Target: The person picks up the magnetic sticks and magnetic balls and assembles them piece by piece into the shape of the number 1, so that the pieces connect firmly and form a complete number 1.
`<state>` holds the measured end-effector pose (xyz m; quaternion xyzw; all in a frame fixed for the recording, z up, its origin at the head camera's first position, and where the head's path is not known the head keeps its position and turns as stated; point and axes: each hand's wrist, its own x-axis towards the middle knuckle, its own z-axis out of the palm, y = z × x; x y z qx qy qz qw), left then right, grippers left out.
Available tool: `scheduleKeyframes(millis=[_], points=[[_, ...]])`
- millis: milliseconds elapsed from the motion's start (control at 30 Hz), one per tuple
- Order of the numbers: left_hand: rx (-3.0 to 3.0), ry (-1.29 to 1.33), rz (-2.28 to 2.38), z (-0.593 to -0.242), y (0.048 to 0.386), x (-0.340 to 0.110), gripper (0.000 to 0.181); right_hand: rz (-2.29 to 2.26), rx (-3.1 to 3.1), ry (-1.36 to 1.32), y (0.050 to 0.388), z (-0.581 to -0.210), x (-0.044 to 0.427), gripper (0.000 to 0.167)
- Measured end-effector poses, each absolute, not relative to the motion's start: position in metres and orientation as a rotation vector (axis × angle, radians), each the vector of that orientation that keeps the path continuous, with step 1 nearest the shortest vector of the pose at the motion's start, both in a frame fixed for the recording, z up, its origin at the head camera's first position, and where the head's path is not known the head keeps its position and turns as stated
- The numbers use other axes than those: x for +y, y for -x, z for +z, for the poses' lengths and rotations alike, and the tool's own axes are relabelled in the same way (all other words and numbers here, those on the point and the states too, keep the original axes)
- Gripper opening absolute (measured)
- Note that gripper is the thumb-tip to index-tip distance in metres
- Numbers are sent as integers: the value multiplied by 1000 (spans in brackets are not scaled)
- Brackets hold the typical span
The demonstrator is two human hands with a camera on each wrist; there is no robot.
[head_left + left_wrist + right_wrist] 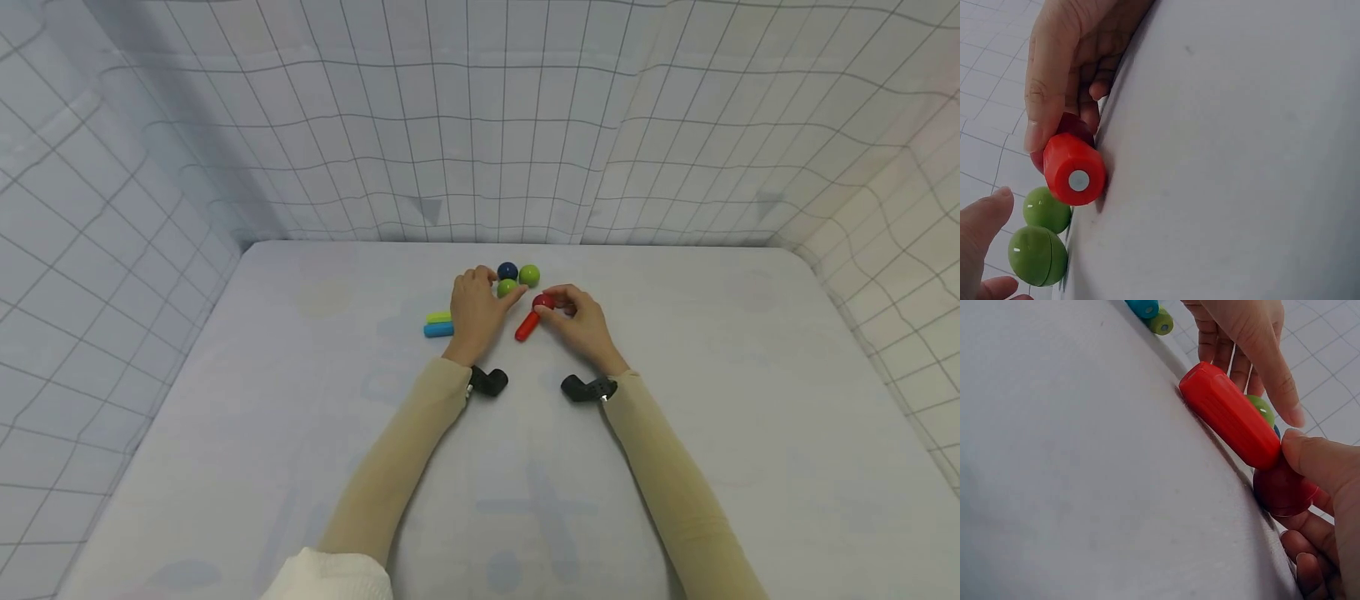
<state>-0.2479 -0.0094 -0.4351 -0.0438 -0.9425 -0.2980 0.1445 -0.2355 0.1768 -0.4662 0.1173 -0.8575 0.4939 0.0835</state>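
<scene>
My right hand (586,325) pinches a dark red ball (1284,490) between thumb and fingers. A bright red ribbed rod (1230,414) touches that ball and lies along the white tabletop; the left wrist view shows a pale round disc in its near end. To the left, my left hand (476,315) spreads its thumb and fingers about a green ball (506,288), with no clear grip on it. Beyond its fingertips are a navy ball (507,271) and another green ball (529,276).
A yellow-green rod (439,317) and a blue rod (438,330) lie side by side left of my left hand, partly hidden by it. Behind the table (712,400) hangs a white sheet (517,125) with a dark grid, which also runs along both sides.
</scene>
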Motion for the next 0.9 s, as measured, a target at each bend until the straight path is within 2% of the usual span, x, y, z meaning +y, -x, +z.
scheduleKeyframes(millis=[433, 900], points=[[-2833, 50, -765, -434, 253, -6, 60, 1463, -2579, -336, 237, -467, 177, 35], [-2830, 47, -763, -436, 251, -7, 52, 1485, -2573, -329, 235, -465, 177, 35]])
